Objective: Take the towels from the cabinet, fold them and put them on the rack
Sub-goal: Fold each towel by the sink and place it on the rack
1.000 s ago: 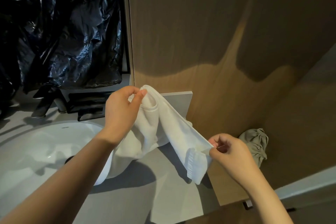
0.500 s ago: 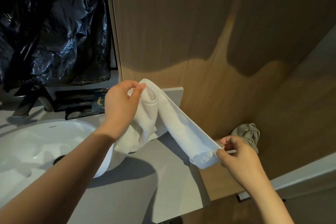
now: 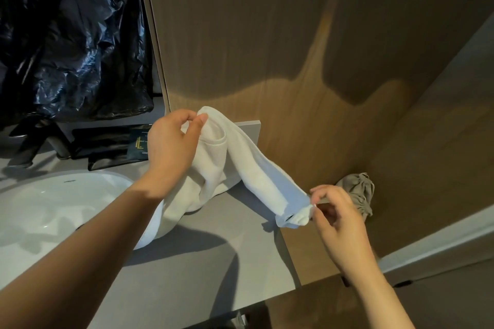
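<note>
A white towel (image 3: 246, 168) stretches in the air above the grey counter (image 3: 213, 262). My left hand (image 3: 173, 149) pinches its upper end between thumb and fingers, and loose folds hang down from there toward the sink edge. My right hand (image 3: 334, 211) pinches the lower, fringed end at the right, over the counter's edge. A crumpled grey-beige cloth (image 3: 358, 192) lies against the wooden wall just behind my right hand.
A white sink basin (image 3: 53, 208) fills the left of the counter, with a dark faucet (image 3: 37, 147) and a black tray (image 3: 107, 141) behind it. Black plastic sheeting (image 3: 74, 35) hangs at the upper left. Wooden wall panels (image 3: 294, 48) close in the back and right.
My right hand has shifted its pinch along the towel's lower end, which now bunches at my fingertips. The view has drifted slightly left. My left hand keeps its hold.
</note>
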`<state>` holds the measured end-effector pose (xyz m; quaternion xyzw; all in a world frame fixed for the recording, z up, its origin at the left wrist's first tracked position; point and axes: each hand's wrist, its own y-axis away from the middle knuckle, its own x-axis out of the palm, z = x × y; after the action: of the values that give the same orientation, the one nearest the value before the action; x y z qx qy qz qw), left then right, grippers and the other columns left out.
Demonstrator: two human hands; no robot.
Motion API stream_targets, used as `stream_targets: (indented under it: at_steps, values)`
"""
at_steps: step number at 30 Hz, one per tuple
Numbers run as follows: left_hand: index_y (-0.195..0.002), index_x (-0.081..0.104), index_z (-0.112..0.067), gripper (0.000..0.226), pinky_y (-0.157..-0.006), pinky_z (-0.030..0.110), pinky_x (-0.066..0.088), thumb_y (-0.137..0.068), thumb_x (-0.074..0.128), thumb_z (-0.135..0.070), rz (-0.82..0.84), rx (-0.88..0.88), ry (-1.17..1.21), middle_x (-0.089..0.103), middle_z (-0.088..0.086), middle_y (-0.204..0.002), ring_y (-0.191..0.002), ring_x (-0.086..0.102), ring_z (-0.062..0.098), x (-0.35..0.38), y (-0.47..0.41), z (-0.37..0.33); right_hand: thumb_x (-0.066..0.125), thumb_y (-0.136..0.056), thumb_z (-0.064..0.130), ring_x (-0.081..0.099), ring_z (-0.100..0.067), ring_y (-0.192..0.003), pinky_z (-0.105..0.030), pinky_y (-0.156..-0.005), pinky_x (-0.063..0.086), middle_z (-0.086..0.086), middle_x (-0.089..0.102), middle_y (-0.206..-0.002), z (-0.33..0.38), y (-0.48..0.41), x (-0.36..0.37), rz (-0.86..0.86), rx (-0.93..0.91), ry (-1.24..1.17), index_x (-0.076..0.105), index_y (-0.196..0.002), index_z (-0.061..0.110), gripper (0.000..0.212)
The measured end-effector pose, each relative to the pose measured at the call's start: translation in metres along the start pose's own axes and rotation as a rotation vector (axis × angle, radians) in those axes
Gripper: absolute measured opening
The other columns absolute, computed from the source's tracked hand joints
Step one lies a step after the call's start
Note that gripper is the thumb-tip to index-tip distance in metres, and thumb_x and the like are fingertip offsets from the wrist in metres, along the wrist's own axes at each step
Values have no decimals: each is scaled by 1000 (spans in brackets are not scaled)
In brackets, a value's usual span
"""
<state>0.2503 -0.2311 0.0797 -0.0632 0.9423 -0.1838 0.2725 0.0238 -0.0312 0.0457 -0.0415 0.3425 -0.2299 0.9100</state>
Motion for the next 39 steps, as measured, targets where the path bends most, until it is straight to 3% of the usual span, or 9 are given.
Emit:
stream_targets:
  at_steps: [3,9,13,17,22,26,34,36,39]
  values:
    - [-94,71,-22,30,-74,30,44,-93,54,-47,-10,-16,-2,70,-5,-92,-85,61,15,-2,0,0,60,-92,0,53,4,-103,-6,-75,45,13,58,-109,-1,-2,-1,62,5,-22,71,-83,27,31]
    - [-91,71,-24,27,-72,28,40,-93,55,-45,-16,5,1,68,-8,-86,-83,59,12,-4,4,0,69,-89,9,55,11,-103,1,-77,44,26,52,-114,-7,-8,1,168,8,61,71,-117,19,30]
    - [-91,71,-25,27,-72,28,40,-92,55,-46,-23,-9,-6,68,-10,-87,-84,60,12,-3,5,0,74,-86,14,60,-2,-91,-2,-75,46,20,53,-106,-10,-14,-5,150,-50,221,77,-95,20,11]
    - [-91,70,-25,27,-69,24,43,-93,55,-47,48,4,13,68,-10,-86,-82,61,12,-4,7,-2,71,-89,15,49,7,-107,-7,-72,46,20,53,-107,-6,-13,-9,104,-145,231,72,-80,25,12]
    - [-86,65,-28,18,-67,12,35,-89,62,-46,63,3,30,64,-16,-87,-83,57,0,-14,9,-16,69,-89,17,51,-3,-119,-25,-95,42,25,63,-113,25,-20,-19,2,-246,-25,70,-80,29,15]
    - [-85,65,-27,12,-69,4,37,-86,69,-38,17,96,147,63,-18,-84,-83,55,-8,-25,7,-51,62,-90,28,50,-3,-127,-31,-104,41,21,68,-114,63,-35,-23,76,-282,-193,70,-87,25,8]
    - [-84,63,-26,7,-72,6,40,-90,66,-21,-143,375,447,62,-19,-78,-78,57,-8,-54,-2,-130,56,-97,23,61,-19,-86,-22,-71,50,6,64,-88,113,-62,-38,-8,-443,-338,65,-92,22,10]
    - [-90,63,-27,6,-71,6,41,-89,67,-22,-93,315,446,62,-20,-80,-79,58,-6,-53,2,-125,57,-98,21,61,-16,-86,-18,-71,47,8,63,-87,112,-66,-30,13,-416,-284,64,-90,23,11]
    - [-103,63,-23,23,-67,5,40,-84,74,-24,61,-36,302,61,-12,-89,-78,55,0,-46,17,-93,57,-97,14,60,-11,-86,-14,-72,44,12,62,-85,98,-62,-11,58,-290,-273,63,-88,23,14]
